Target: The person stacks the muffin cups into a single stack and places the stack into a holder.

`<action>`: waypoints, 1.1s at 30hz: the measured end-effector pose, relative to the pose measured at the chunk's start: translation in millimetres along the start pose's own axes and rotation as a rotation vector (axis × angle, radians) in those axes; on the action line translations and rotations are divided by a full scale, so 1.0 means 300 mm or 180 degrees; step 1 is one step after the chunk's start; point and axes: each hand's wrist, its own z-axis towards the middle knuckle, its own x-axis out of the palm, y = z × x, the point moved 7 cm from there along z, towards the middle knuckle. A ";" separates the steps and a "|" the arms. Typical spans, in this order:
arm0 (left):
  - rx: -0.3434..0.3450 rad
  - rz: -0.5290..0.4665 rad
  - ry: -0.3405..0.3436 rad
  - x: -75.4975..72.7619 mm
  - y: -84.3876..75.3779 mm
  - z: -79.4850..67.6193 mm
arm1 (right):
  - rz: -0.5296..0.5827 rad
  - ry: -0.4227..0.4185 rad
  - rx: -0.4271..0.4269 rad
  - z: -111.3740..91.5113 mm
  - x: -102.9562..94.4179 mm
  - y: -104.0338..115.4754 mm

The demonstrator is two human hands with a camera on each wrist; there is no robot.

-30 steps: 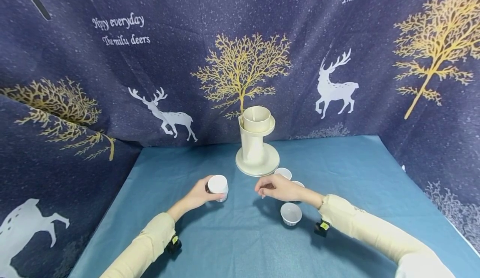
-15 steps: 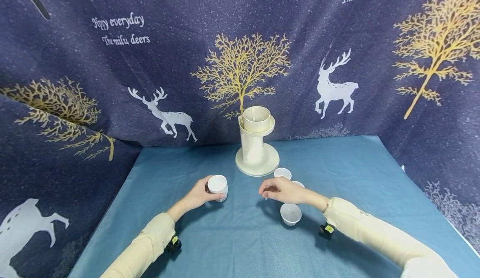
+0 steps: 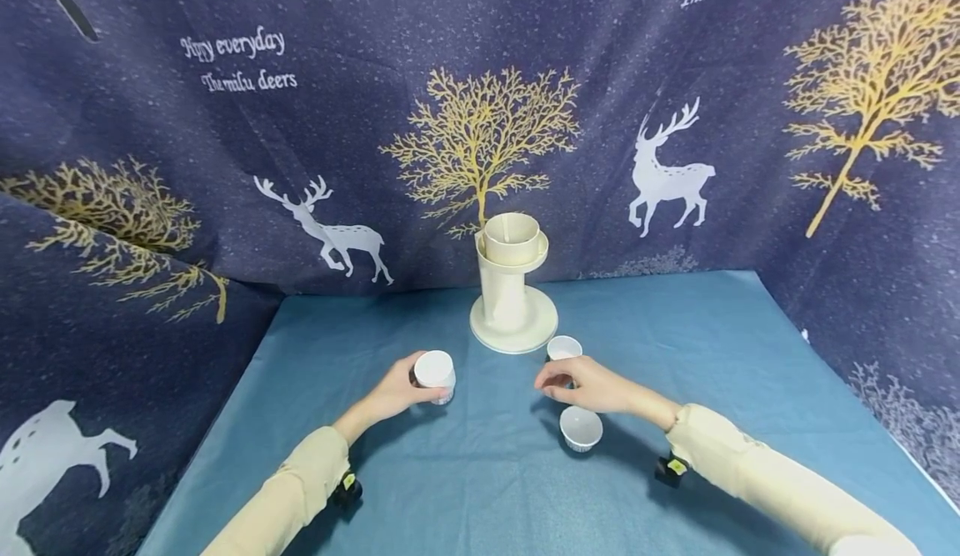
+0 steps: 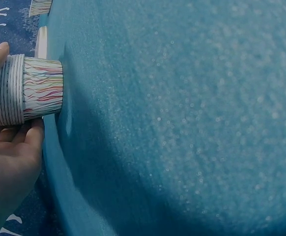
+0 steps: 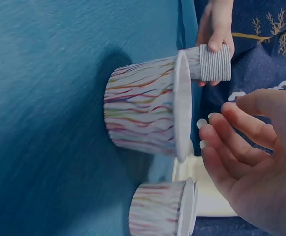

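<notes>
My left hand [image 3: 393, 391] grips a stack of nested paper cups [image 3: 435, 373] just above the cloth, left of centre. In the left wrist view the stack [image 4: 40, 88] shows several white rims and a side with coloured wavy lines. My right hand [image 3: 588, 385] hovers over the cups on the right, fingers loosely bent and holding nothing. One paper cup [image 3: 581, 428] stands upright in front of it, another cup [image 3: 564, 348] behind it. In the right wrist view a striped cup [image 5: 143, 105] stands beside the fingertips, apart from them.
A cream stand [image 3: 504, 298] with a round base rises at the back centre, with a cream cylinder [image 3: 512, 239] set in its top ring. Blue cloth [image 3: 480, 489] covers the table. Dark blue printed fabric [image 3: 337, 122] hangs behind and at the sides.
My right hand has shifted right and slightly nearer, and now hides a cup that partly showed before. The left hand and its cup stack stay in place.
</notes>
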 end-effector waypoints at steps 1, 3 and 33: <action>0.0007 0.0007 0.0008 -0.001 -0.012 -0.003 | -0.0011 -0.0054 -0.0032 -0.006 -0.006 0.000; 0.0027 0.0038 0.0024 -0.005 -0.040 -0.010 | -0.0048 -0.0145 -0.0071 -0.019 -0.016 -0.002; -0.0043 0.0066 -0.0036 -0.008 -0.072 -0.024 | -0.0767 -0.0015 0.0021 -0.144 0.005 -0.034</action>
